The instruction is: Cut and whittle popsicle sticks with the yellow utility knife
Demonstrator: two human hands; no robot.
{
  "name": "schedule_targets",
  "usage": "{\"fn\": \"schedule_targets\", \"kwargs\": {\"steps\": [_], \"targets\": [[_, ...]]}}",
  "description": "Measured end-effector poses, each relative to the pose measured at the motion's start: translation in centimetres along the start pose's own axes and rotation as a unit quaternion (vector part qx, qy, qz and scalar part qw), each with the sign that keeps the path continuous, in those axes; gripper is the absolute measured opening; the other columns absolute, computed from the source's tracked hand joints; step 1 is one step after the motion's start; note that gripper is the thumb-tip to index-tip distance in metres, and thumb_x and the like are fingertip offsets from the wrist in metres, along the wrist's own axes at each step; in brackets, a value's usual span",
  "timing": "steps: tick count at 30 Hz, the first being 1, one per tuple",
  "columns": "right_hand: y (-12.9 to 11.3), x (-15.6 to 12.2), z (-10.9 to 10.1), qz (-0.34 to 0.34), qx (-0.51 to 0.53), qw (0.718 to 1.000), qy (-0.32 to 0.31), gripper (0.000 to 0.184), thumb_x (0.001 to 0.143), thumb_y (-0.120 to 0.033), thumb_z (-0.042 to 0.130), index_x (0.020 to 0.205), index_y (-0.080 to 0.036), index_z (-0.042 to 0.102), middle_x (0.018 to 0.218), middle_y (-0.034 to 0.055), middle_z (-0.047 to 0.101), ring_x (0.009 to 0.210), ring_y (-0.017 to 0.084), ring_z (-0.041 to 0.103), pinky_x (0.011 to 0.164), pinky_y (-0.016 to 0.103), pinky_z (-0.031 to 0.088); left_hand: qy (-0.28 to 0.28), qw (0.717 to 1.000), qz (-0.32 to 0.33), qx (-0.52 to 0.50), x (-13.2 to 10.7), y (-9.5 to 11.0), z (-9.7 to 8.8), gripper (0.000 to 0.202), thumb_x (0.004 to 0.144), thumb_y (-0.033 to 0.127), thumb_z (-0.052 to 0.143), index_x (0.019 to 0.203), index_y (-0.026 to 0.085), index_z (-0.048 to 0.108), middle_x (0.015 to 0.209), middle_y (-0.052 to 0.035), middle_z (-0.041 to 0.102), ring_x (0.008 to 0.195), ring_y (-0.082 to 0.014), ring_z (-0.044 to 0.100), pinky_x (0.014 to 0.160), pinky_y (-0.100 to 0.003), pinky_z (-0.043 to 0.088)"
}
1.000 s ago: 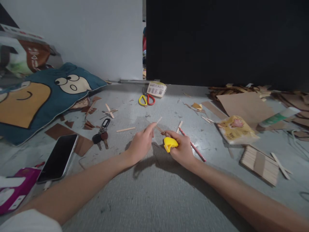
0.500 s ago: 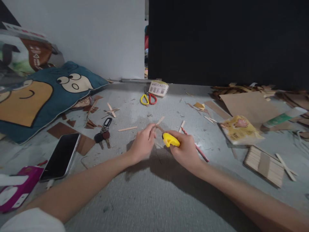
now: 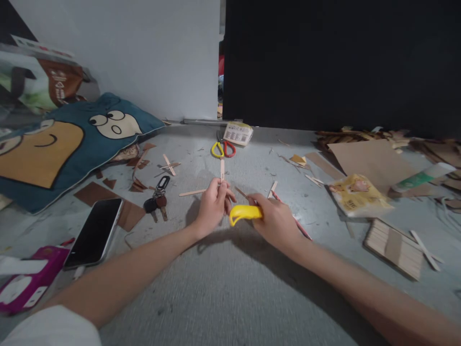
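Note:
My left hand (image 3: 212,204) is closed on a wooden craft stick (image 3: 222,168), which points up and away from the fingertips. In my right hand (image 3: 275,221) is a yellow-handled tool (image 3: 245,212); its exact kind is unclear. A thin, brownish strip (image 3: 240,192) shows just beyond the right fingers, and I cannot tell whether it belongs to the tool. Another craft stick (image 3: 191,193) lies left of my left hand. Beside and partly behind my right hand are a red pencil-like rod (image 3: 302,228) and a short stick (image 3: 272,188).
Scissors (image 3: 223,150) and a small packet (image 3: 238,133) lie at the back. Left are crossed sticks (image 3: 169,165), keys (image 3: 156,204), a phone (image 3: 94,233) and a cushion (image 3: 72,144). A stick bundle (image 3: 394,247), yellow packet (image 3: 360,194), glue tube (image 3: 423,177) and cardboard (image 3: 370,156) sit right.
The stick in my left hand has turned from slanting right to nearly straight ahead. My right hand has rotated the yellow tool, so its handle now points left. The view has shifted slightly.

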State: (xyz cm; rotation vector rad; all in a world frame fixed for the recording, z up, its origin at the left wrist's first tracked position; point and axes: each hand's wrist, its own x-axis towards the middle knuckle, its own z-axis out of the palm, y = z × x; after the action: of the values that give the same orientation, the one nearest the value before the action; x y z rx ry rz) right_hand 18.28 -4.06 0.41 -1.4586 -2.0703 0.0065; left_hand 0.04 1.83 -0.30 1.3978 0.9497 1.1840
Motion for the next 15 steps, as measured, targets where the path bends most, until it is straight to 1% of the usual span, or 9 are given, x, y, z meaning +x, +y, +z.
{"fn": "schedule_targets", "kwargs": {"steps": [3,5,7,9,10,11,12,13,15], "targets": [[2.1,0.9,1.3,-0.025,-0.004,0.997,0.069,0.032,0.096,-0.023,0.052,0.123,-0.015,0.068,0.072,0.006,0.065,0.071,0.025,0.06,0.074,0.038,0.046,-0.01,1.0,0.002,-0.016,-0.2,0.3,0.1,0.042,0.101,0.065,0.05,0.094,0.024,0.045,0.069,0.0047,0.064,0.039,-0.0087,0.054,0.039,-0.02,0.039],[2.6,0.9,1.4,-0.024,0.013,0.988,0.151,0.031,0.103,-0.034,0.049,0.12,-0.019,0.07,0.091,0.0114,0.067,0.089,0.028,0.063,0.083,0.043,0.047,-0.029,0.999,-0.005,-0.017,-0.3,0.3,0.1,0.041,0.103,0.064,0.048,0.095,0.024,0.045,0.067,0.0059,0.062,0.037,-0.0083,0.051,0.037,-0.021,0.035],[2.6,0.3,1.3,-0.024,0.071,0.973,0.217,0.04,0.106,-0.046,0.041,0.117,-0.022,0.071,0.1,0.0127,0.065,0.094,0.028,0.064,0.083,0.043,0.049,-0.049,0.999,-0.004,-0.007,-0.3,0.3,0.0,0.039,0.105,0.062,0.045,0.095,0.024,0.045,0.066,0.0064,0.06,0.037,-0.0078,0.049,0.038,-0.021,0.034],[2.2,-0.6,1.2,-0.032,0.163,0.961,0.223,0.051,0.108,-0.055,0.031,0.118,-0.024,0.07,0.084,0.0063,0.062,0.074,0.022,0.062,0.068,0.037,0.049,-0.064,0.998,-0.002,0.013,-0.4,0.2,0.0,0.037,0.106,0.06,0.043,0.095,0.024,0.045,0.064,0.007,0.058,0.038,-0.0075,0.047,0.04,-0.021,0.034],[1.9,-0.9,1.2,-0.027,0.208,0.954,0.216,0.052,0.108,-0.056,0.029,0.12,-0.024,0.068,0.071,0.0013,0.058,0.06,0.019,0.057,0.06,0.034,0.046,-0.071,0.997,-0.003,0.028,-0.5,0.2,-0.1,0.037,0.107,0.059,0.042,0.094,0.024,0.045,0.063,0.0073,0.057,0.039,-0.0076,0.045,0.042,-0.022,0.034],[1.6,-1.2,1.2,-0.011,0.241,0.95,0.199,0.046,0.109,-0.054,0.033,0.122,-0.024,0.066,0.062,-0.0029,0.055,0.051,0.017,0.053,0.055,0.032,0.044,-0.078,0.996,-0.001,0.047,-0.6,0.2,-0.1,0.037,0.107,0.058,0.041,0.094,0.024,0.046,0.062,0.0074,0.056,0.041,-0.0078,0.044,0.043,-0.022,0.035],[1.2,-1.3,1.2,0.008,0.26,0.949,0.179,0.036,0.109,-0.049,0.042,0.121,-0.024,0.065,0.06,-0.0044,0.058,0.049,0.015,0.054,0.055,0.031,0.045,-0.086,0.994,0.003,0.069,-0.7,0.3,-0.1,0.036,0.108,0.057,0.041,0.094,0.024,0.047,0.062,0.0073,0.055,0.042,-0.0082,0.044,0.045,-0.022,0.035],[0.9,-1.3,1.1,0.03,0.271,0.942,0.195,0.026,0.108,-0.043,0.048,0.114,-0.024,0.065,0.061,-0.0042,0.061,0.049,0.015,0.056,0.057,0.03,0.047,-0.095,0.991,0.01,0.093,-0.8,0.4,-0.1,0.035,0.108,0.055,0.04,0.094,0.024,0.048,0.061,0.0071,0.054,0.045,-0.0088,0.045,0.047,-0.023,0.036],[0.5,-0.9,0.7,0.026,0.278,0.943,0.181,0.015,0.106,-0.036,0.055,0.104,-0.025,0.064,0.067,-0.0016,0.069,0.059,0.015,0.067,0.066,0.03,0.053,-0.111,0.984,0.025,0.138,-1.0,0.7,-0.2,0.033,0.109,0.051,0.04,0.095,0.023,0.05,0.061,0.0069,0.052,0.05,-0.0103,0.047,0.053,-0.024,0.037]]}}
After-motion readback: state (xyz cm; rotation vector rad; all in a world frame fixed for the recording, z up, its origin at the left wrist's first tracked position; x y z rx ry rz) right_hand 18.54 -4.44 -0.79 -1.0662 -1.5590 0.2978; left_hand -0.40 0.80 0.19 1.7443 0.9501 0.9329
